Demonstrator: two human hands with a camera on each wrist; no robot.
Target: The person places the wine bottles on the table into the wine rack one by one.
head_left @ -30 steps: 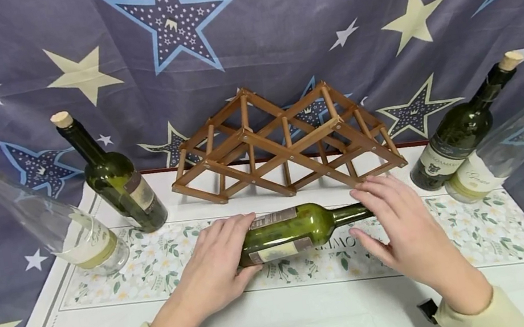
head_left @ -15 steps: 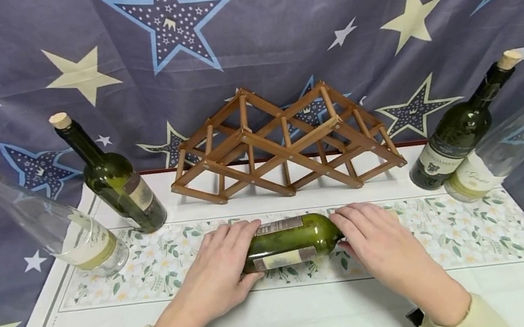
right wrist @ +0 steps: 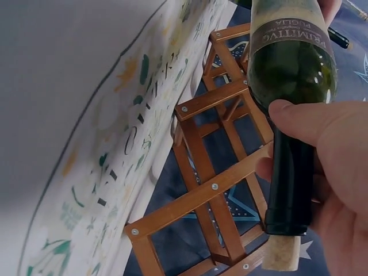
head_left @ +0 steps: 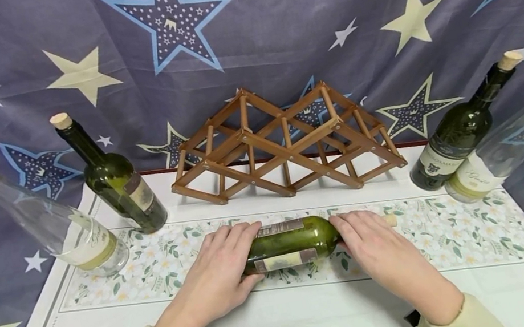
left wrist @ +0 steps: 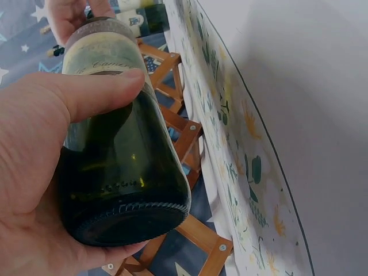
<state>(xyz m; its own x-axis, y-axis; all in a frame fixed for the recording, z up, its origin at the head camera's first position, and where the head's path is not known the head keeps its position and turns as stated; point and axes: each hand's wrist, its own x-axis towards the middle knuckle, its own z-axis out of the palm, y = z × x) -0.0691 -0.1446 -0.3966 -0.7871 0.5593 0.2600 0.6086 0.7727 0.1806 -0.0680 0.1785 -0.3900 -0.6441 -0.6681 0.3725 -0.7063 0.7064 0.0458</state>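
A green wine bottle (head_left: pixel 305 233) lies sideways between my two hands, its base to the left and its neck to the right. My left hand (head_left: pixel 219 269) grips the body near the base, with the thumb across the label in the left wrist view. My right hand (head_left: pixel 377 245) holds the neck just below the shoulder, and its fingers hide most of the neck in the head view. A cork (right wrist: pixel 282 253) plugs the mouth. Behind the bottle stands a brown wooden wine rack (head_left: pixel 285 148) of crossed slats, with no bottles in it.
On the left stand a corked clear bottle (head_left: pixel 93 244) and a corked green bottle (head_left: pixel 123 192). Another corked green bottle (head_left: pixel 451 143) and a clear bottle (head_left: pixel 481 167) are at the right. A floral runner (head_left: pixel 481 231) crosses the white table. A star-patterned cloth (head_left: pixel 271 29) hangs behind.
My right hand has moved left along the neck to the bottle's shoulder and now grips there. The bottle has come slightly toward me. My left hand keeps its grip.
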